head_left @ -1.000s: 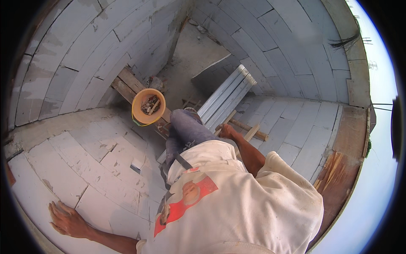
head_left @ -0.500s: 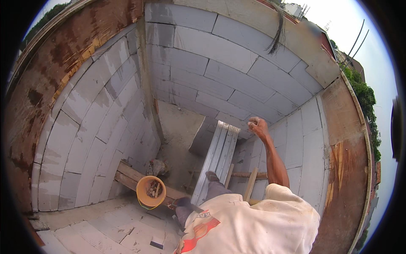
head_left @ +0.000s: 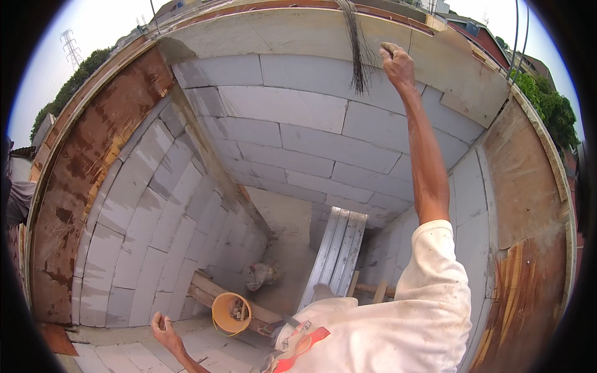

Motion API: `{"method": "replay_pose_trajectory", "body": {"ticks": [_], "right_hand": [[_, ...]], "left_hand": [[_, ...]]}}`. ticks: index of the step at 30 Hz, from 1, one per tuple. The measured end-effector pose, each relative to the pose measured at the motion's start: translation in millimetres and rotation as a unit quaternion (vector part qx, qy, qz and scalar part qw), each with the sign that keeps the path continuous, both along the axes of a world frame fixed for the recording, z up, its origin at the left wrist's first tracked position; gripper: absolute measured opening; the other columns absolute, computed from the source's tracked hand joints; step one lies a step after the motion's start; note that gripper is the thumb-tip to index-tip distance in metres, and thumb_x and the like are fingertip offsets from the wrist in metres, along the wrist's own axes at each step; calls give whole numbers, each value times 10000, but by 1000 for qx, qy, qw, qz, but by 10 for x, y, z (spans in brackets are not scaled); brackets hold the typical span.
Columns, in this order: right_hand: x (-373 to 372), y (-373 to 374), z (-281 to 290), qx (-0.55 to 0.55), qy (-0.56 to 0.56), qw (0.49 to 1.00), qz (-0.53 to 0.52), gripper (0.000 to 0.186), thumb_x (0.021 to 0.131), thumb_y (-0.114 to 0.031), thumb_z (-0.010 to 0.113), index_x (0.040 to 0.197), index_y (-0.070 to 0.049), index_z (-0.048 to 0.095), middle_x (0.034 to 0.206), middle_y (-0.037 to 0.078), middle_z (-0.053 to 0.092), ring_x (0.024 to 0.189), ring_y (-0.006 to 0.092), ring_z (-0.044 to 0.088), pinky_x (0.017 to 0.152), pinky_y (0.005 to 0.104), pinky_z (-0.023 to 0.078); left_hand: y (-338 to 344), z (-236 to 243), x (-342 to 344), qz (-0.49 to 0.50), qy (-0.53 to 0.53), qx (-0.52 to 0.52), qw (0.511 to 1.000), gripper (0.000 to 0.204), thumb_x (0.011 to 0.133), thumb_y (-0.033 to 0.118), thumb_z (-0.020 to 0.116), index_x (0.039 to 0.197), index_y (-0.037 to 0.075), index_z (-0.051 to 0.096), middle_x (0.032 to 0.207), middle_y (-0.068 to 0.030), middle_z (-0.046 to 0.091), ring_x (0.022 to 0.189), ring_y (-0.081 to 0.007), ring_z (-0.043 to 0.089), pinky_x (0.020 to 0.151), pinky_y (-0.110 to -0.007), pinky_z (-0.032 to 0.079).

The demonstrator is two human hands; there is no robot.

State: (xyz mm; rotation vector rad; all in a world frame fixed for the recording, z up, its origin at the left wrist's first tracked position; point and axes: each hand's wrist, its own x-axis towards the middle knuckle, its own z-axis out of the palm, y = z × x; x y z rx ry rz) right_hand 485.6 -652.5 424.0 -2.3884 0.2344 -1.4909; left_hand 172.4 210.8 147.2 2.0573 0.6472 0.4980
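Observation:
My right arm stretches up and forward, and my right hand [head_left: 398, 64] is at the top of the far wall with its fingers bent together. Whether anything is between them cannot be made out. Just left of it, a bundle of thin dark tie wires [head_left: 356, 53] hangs over the concrete beam [head_left: 292, 31]; a gap shows between hand and bundle. At the lower left, my left hand [head_left: 166, 329] is raised with its fingers loosely curled and apart, nothing visible in them. The nearest thing to it is an orange bucket [head_left: 219, 317] with dark scraps inside, standing on a wooden plank [head_left: 202, 289].
Light grey block walls [head_left: 280, 109] surround me. Brown formwork boards [head_left: 59, 205] line the left top, more boards [head_left: 528, 180] the right. Below are a ribbed metal plank [head_left: 333, 255], timber pieces [head_left: 380, 291] and a crumpled bag [head_left: 261, 275]. Upright rods [head_left: 516, 37] rise beyond the right corner.
My right hand has risen from above the metal plank to the wall's top, beside the wires. My left hand has come into view at lower left. The view has tilted up.

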Motion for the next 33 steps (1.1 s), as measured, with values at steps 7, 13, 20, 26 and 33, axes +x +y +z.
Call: {"method": "replay_pose_trajectory", "body": {"ticks": [7,13,20,26,33], "right_hand": [[382,-266,172,16,151,987,59,311,997,-268,648,1228,-98,768,1270,162,738,1178,318,705,1036,411,536],[388,-207,303,-9,128,987,96,251,984,-226,650,1124,-61,776,1147,178,765,1079,330,728,979,429,556],[93,-124,501,80,54,985,144,253,1015,-225,607,1118,-40,744,1012,191,773,951,344,750,904,441,564],[-51,55,677,89,51,979,175,280,1029,-232,593,1127,-9,731,1001,221,772,957,342,754,871,451,561],[-784,392,-81,127,-5,974,186,171,1036,-132,631,1072,9,721,875,147,747,701,227,683,662,371,535]], "left_hand": [[-2898,1030,1741,-341,-79,-106,931,359,984,-7,639,1342,-25,623,1301,-155,667,1259,-258,653,1081,-370,531],[-4627,2255,2807,-510,-112,-70,850,540,1034,293,685,1418,-61,550,1385,-283,616,1321,-360,616,1065,-459,551],[-6288,2894,3670,-548,-175,-81,814,1001,973,579,685,1528,-168,317,1456,-410,489,1426,-477,479,1174,-523,431],[-7410,3183,4046,-496,-150,-109,849,949,983,505,697,1510,-160,273,1363,-359,548,1284,-410,583,1023,-480,531],[-7787,3211,4290,-472,-90,-232,846,521,1056,340,590,1273,-132,537,1107,-295,698,1027,-330,732,808,-459,574]]}}
